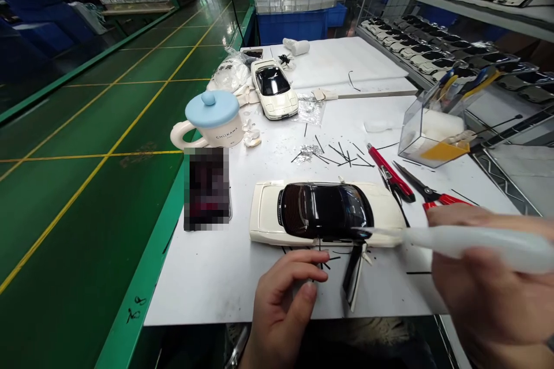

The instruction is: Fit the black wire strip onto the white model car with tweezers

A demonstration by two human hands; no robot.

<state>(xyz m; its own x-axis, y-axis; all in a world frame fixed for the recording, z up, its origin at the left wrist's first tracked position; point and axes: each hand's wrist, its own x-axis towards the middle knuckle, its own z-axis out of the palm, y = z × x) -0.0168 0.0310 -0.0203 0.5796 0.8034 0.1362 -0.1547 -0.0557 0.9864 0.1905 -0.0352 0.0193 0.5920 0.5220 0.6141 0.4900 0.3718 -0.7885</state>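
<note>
A white model car [264, 210] with a black roof lies lengthwise in front of me, its near-side door [354, 279] swung out. My left hand [288, 300] is at the car's near side, palm turned inward, fingers bent and thumb apart. Its fingertips are close to the sill; whether they touch it I cannot tell. Short black strips [331, 259] lie by those fingertips. In my right hand [485, 277], blurred by motion, is a whitish squeeze bottle [493, 245] with a thin nozzle. The nozzle points left, over the car near the windscreen's base.
Behind the car lie scattered black strips [341, 155], a red utility knife [392, 173] and red-handled scissors [428, 191]. A clear tool box [422, 138] stands right. A lidded mug [223, 127], a pixelated dark slab [208, 187] and another white model car [277, 101] are left. Shelves [467, 8] hold several cars.
</note>
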